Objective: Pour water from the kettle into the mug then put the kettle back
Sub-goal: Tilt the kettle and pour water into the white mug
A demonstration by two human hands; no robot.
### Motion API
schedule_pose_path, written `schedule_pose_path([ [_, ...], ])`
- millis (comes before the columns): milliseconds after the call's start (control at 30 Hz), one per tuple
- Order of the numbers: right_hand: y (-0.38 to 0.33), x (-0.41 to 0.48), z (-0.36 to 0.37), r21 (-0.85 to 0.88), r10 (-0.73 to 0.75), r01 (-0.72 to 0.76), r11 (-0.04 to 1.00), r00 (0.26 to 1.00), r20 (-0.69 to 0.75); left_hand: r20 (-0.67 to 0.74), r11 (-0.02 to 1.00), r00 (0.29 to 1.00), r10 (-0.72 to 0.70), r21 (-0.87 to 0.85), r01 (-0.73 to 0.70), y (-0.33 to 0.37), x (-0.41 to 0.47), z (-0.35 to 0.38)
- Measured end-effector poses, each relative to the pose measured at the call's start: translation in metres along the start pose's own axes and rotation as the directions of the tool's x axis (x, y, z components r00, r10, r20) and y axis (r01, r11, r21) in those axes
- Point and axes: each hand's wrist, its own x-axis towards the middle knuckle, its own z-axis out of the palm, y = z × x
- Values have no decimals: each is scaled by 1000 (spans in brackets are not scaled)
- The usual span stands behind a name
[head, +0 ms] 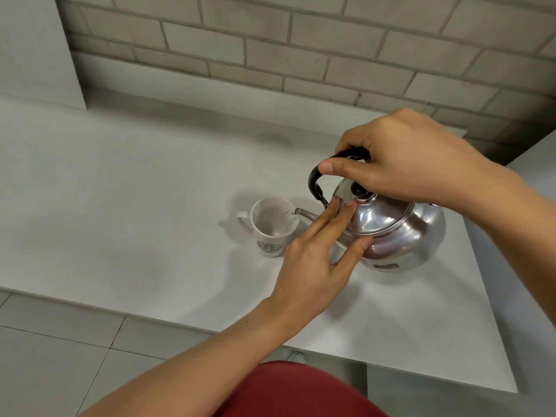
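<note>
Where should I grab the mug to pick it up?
Take the mug by its handle, coming from the left. The handle sticks out on that side, away from the kettle and its spout, which reaches over the rim from the right. Water is going in, so keep it upright.

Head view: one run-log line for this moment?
phase: pouring | right hand: holds kettle handle | left hand: fingers on lid | spout over mug | water flowing
</note>
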Motion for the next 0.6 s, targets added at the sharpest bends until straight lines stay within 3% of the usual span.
schedule_pose_path([
  [233, -13, 10, -2, -62, -13, 16, 998, 999, 47, 0, 988, 998, -63, -140, 62, -1, -2, 2],
  [600, -14, 12, -2, -81, 17, -11, 997, 997, 72, 27, 981, 998, -63, -184, 67, -7, 1, 7],
])
